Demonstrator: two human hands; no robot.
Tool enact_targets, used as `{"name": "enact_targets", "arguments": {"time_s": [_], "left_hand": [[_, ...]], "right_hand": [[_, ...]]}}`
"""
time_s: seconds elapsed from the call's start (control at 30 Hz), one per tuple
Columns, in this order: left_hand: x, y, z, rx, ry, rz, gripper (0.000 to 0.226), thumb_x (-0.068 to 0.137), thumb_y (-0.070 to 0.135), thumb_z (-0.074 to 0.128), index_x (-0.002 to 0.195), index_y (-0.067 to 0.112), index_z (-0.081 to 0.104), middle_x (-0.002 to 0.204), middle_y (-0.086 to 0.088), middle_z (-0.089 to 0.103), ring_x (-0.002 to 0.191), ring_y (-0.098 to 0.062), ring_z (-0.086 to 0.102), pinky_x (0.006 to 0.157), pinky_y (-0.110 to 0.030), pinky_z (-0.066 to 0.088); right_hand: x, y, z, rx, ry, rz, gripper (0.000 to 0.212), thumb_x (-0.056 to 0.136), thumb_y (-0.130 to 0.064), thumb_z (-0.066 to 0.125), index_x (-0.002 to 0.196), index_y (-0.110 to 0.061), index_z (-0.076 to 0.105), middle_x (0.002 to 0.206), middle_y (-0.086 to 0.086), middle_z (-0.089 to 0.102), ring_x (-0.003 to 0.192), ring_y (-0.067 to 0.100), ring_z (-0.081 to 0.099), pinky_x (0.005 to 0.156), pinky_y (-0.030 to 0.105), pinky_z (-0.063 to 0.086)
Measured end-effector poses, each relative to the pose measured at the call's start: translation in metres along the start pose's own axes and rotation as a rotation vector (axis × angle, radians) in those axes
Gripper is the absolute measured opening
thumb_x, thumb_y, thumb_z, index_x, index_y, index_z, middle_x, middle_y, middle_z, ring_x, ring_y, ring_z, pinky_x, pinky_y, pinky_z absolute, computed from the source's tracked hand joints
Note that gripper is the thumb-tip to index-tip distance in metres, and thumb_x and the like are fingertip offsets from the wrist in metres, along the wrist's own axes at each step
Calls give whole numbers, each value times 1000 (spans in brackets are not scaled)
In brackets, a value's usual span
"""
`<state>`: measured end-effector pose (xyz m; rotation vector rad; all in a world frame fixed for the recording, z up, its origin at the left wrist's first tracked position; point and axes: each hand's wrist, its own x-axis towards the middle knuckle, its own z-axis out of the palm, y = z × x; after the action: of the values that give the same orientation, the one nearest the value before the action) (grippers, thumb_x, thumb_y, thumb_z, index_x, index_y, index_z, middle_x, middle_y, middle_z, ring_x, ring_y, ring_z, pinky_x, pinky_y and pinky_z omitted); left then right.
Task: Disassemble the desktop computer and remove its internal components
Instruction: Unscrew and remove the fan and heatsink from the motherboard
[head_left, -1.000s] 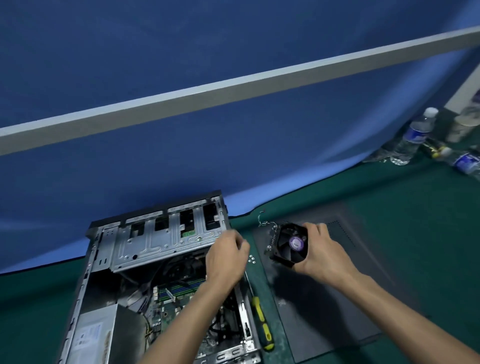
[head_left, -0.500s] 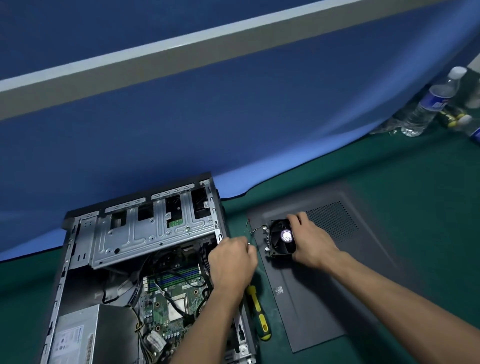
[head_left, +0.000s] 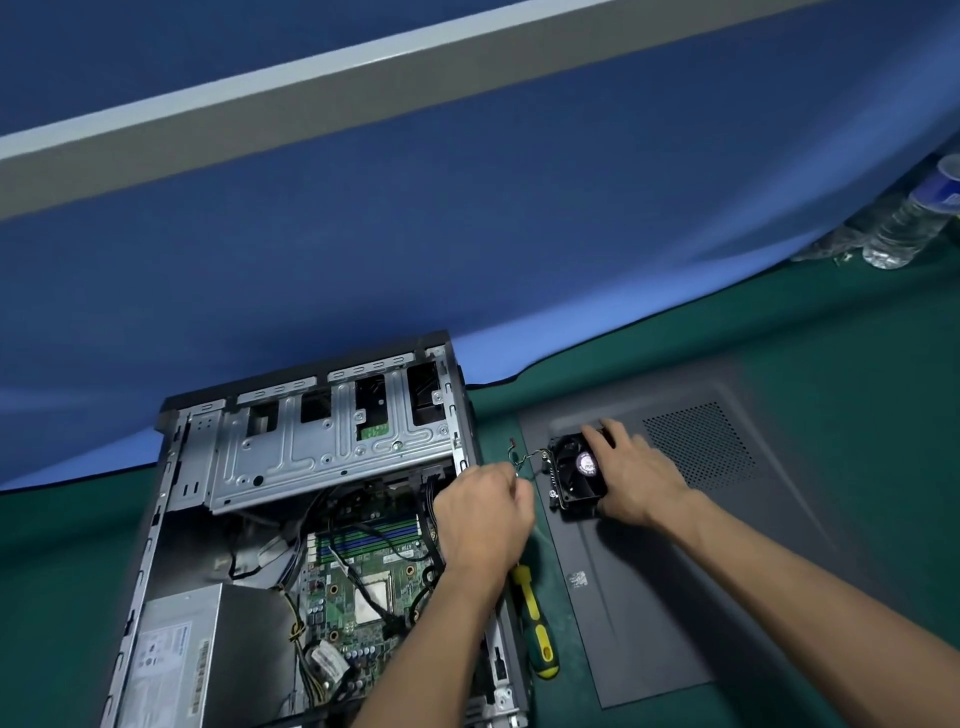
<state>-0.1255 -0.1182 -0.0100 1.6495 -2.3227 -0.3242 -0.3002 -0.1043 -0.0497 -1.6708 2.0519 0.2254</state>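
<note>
Head view, fan (head_left: 578, 475) now lowered onto side panel (head_left: 675, 597)

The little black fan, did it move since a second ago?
Yes. The fan went from above the side panel's near-left edge to resting on it, the right hand holding it.
</note>
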Motion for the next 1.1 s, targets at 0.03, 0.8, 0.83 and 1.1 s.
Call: {"name": "enact_targets", "arguments": {"time_s": [0.03,0.8,0.83,1.1], "left_hand": [[-1,-1,1,-16,1,-7,50,63,12,72,48,23,26,44,13,7,40,-7,19,43,-15,2],[7,-88,-26,-629,-42,-832,23,93,24,48,75,10,46,69,-4,51,56,-18,45,51,-28,29],[8,-90,-26,-666,-105,-861,28,94,24,47,71,8,45,61,-3,47,52,-17,41,50,-28,27],[11,-92,-18,-1161,-187,-924,26,96,20,51,77,5,60,62,-8,61,44,-15,54,40,-23,46]], "right_hand": [[-4,-2,0,-14,15,8,94,77,-35,71,149,-19,12,151,9,17,127,32,35,104,42,35],[-28,-157,2,426,273,-61,42,101,-32,32,143,-34,29,138,10,34,117,28,46,89,40,45],[-27,-159,6,423,275,-43,42,102,-31,31,144,-35,28,137,11,35,114,28,49,88,40,45],[-21,-161,15,362,350,2,43,102,-30,30,143,-42,28,126,10,46,89,28,62,76,36,49]]}}
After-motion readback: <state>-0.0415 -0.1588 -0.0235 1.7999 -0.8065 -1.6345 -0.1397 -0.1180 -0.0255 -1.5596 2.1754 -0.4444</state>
